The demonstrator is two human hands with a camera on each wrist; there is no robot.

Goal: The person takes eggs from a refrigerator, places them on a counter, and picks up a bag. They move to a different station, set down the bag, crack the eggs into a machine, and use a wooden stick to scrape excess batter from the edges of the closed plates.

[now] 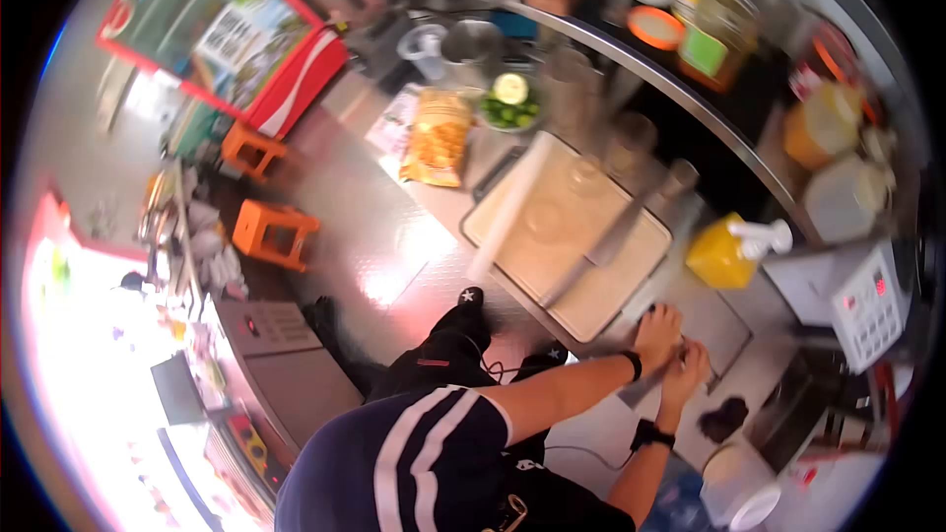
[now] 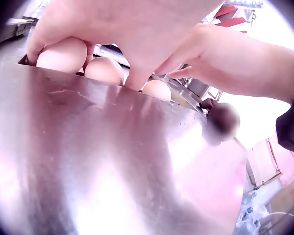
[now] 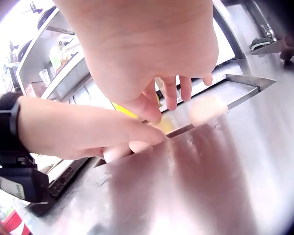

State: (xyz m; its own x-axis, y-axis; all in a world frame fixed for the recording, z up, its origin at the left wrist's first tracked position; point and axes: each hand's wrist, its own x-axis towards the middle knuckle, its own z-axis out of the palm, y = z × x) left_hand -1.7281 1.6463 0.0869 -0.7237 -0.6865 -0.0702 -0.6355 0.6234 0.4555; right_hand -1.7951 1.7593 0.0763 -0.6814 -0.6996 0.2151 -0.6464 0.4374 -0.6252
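Note:
Pale eggs (image 2: 62,56) sit in a narrow slot in a shiny metal surface (image 2: 88,161). My left hand (image 1: 658,335) is over the slot, its fingers curled down around two of them; in the right wrist view the same two eggs (image 3: 116,153) show beneath it. Another egg (image 2: 157,90) lies beyond those fingers and appears blurred in the right wrist view. Beside the left hand, my right hand (image 1: 685,372) hovers over the slot with its fingers hanging loosely bent and no egg visibly held. The left hand's fingertips are partly hidden.
A large knife (image 1: 601,246) lies across a cutting board (image 1: 636,271) in a tray. Close by stand a yellow bottle (image 1: 722,254) and a white appliance (image 1: 838,296). A white tub (image 1: 739,488) is near the right forearm. An orange snack bag (image 1: 437,138) lies farther back.

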